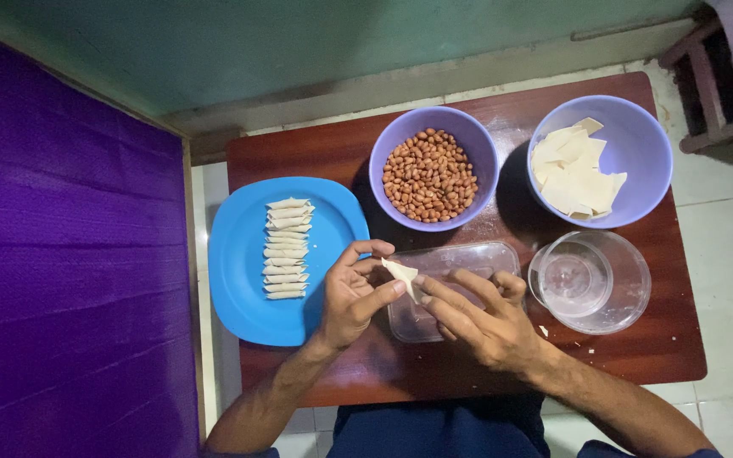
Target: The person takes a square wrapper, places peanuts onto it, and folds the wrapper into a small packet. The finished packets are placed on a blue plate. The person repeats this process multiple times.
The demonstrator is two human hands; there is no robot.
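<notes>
Bowls [433, 170] crowd table [299, 148]; front free

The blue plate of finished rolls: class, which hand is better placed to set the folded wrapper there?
Probably the left hand: it pinches the folded wrapper and lies beside the blue plate. The right hand is farther away, over the clear container.

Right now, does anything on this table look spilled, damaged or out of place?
Almost nothing. A few pale crumbs lie on the wooden table beside the glass bowl. The rolled pieces sit in a neat row on the blue plate, and the peanuts stay inside their purple bowl.
</notes>
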